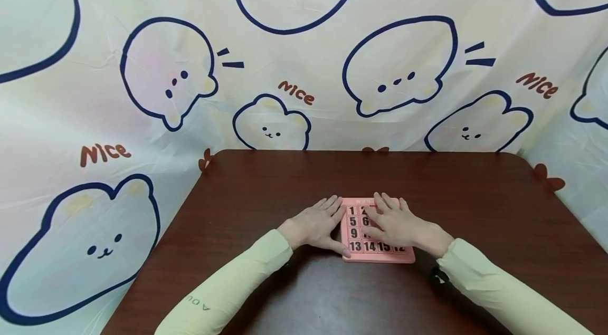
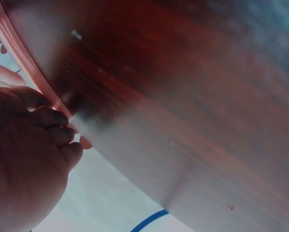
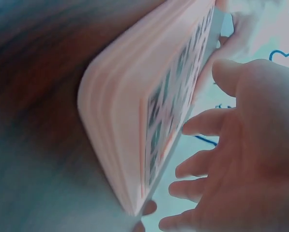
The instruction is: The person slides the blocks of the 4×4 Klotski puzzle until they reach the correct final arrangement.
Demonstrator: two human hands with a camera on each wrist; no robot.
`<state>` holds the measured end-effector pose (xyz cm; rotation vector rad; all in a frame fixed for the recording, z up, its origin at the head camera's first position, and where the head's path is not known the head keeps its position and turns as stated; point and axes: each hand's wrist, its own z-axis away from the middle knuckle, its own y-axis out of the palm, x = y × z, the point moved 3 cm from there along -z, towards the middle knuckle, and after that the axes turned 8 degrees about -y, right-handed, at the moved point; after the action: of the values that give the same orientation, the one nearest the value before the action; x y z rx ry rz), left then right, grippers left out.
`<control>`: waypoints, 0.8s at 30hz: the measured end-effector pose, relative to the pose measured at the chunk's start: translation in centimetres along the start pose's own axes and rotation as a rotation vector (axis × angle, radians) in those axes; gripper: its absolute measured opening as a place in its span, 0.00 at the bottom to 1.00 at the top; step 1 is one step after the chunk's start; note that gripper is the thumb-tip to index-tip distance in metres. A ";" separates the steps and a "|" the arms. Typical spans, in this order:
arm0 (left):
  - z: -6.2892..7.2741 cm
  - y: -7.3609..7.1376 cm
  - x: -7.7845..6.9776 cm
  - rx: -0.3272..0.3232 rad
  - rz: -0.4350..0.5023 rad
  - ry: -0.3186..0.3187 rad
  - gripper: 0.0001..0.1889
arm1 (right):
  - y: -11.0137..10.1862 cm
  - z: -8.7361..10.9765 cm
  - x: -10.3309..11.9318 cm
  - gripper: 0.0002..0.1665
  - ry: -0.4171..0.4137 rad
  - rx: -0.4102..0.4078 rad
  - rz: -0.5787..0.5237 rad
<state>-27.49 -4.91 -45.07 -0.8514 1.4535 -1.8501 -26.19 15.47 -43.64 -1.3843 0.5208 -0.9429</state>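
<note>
A pink number slide puzzle [image 1: 356, 240] lies flat on the table, its black-numbered tiles facing up. My left hand [image 1: 315, 224] rests at its left side, fingers extended toward the upper corner and thumb at the lower one. In the left wrist view the fingertips meet the puzzle's pink edge [image 2: 33, 72]. Over the tiles is my right hand [image 1: 396, 224], palm down with fingers spread, hiding the middle and right columns. Seen from the right wrist, its fingers [image 3: 202, 123] are straight and stand a little above the puzzle face [image 3: 171, 106].
The dark brown wooden table [image 1: 285, 176] surrounds the puzzle. Behind it and along its sides hangs a pale curtain [image 1: 328, 55] printed with blue-outlined cartoon animals. A small black device [image 1: 439, 275] sits under the right wrist, below the light sleeve.
</note>
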 end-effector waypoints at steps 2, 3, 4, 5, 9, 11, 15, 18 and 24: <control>0.0 0.0 0.0 -0.001 0.000 -0.003 0.64 | -0.3 0.4 -0.4 0.41 0.009 -0.018 0.012; 0.0 0.0 0.0 -0.001 0.000 -0.006 0.63 | -0.5 0.6 -0.7 0.41 0.018 -0.026 0.013; 0.0 0.1 0.0 0.000 -0.001 -0.008 0.63 | -0.6 0.8 -1.0 0.41 0.026 -0.032 0.011; 0.0 0.1 0.0 0.000 -0.002 -0.010 0.63 | -0.7 1.1 -1.3 0.41 0.033 -0.038 0.014; -0.1 0.1 0.0 0.005 -0.009 -0.016 0.63 | -0.7 1.9 -2.6 0.42 0.061 -0.056 0.016; 0.0 0.1 0.0 0.004 -0.012 -0.018 0.63 | -0.6 2.3 -3.2 0.44 0.071 -0.064 0.016; 0.0 0.0 0.0 -0.002 -0.016 -0.021 0.63 | -0.2 2.8 -4.0 0.46 0.092 -0.072 0.020; 0.0 0.0 0.0 -0.006 -0.017 -0.019 0.63 | 0.1 2.9 -4.1 0.48 0.099 -0.065 0.025; 0.1 0.0 -0.1 -0.007 -0.023 -0.012 0.63 | 0.4 2.6 -3.6 0.44 0.071 -0.062 0.031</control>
<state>-27.40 -4.88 -45.03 -0.8845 1.4496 -1.8551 -25.99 19.87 -44.40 -1.3984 0.6286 -0.9603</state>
